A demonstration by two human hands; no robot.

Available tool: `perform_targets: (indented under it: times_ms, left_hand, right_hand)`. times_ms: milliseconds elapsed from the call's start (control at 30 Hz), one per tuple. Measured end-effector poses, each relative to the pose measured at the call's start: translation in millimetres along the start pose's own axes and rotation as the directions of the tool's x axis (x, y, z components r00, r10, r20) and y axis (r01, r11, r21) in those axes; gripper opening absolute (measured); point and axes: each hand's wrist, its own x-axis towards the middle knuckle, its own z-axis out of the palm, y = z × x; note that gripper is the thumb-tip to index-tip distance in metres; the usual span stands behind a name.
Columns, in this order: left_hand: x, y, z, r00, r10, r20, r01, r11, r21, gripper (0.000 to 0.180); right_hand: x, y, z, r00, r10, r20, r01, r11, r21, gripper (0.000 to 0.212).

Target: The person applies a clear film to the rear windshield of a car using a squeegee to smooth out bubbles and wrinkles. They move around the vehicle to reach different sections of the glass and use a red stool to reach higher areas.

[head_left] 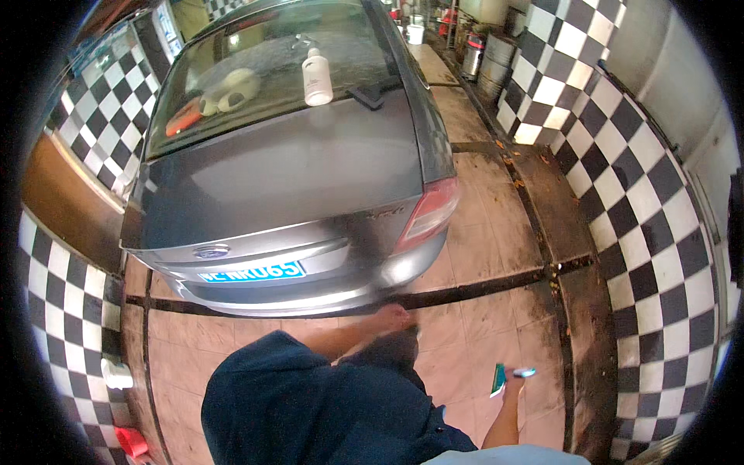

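A dark grey car (279, 163) stands in front of me, its rear toward me. My left hand (394, 316) hangs low near the right end of the rear bumper (325, 298), apart from it as far as I can see. Its fingers are blurred. At the lower right, my right hand (513, 377) is closed round a thing with a green-and-white flat part (497, 380) and a shiny light-blue part; its kind is unclear. On the car's rear window edge a white spray bottle (316, 77) stands upright.
Checkered tiled walls (628, 201) rise on both sides. Dark channels (562, 310) cross the tan floor tiles. A white container (116, 373) and a red container (132, 441) sit at lower left. A metal drum (494, 68) and a white bucket (415, 33) stand farther back.
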Motion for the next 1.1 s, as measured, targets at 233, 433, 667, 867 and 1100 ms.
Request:
perform_targets:
  times_ms: [233, 433, 667, 867, 1100]
  left_hand:
    - [237.3, 41.2, -21.0, 0.932, -0.362, -0.023, 0.342, 0.898, -0.276, 0.035]
    - [405.4, 91.5, -76.9, 0.918, -0.277, -0.284, 0.174, 0.924, -0.340, 0.033]
    - [594.2, 22.1, -142.3, 0.888, -0.321, -0.328, 0.166, 0.892, -0.421, 0.029]
    - [687.6, -91.4, -211.1, 0.815, -0.404, -0.416, 0.275, 0.901, -0.337, 0.028]
    - [676.6, -153.2, -298.5, 0.439, -0.738, -0.512, 0.549, 0.671, -0.497, 0.027]
  right_hand:
    - [195.0, -142.3, 80.5, 0.984, 0.149, 0.101, -0.143, 0.987, -0.069, 0.034]
    - [310.1, -134.5, 17.8, 0.900, 0.434, -0.034, -0.434, 0.887, -0.159, 0.058]
    - [441.3, -140.3, 62.7, 0.788, 0.608, -0.094, -0.615, 0.774, -0.150, 0.065]
    - [622.4, -170.2, 103.3, 0.791, 0.611, -0.032, -0.605, 0.772, -0.195, 0.071]
    - [945.3, -340.9, 344.5, 0.950, 0.073, 0.304, 0.009, 0.966, -0.258, 0.053]
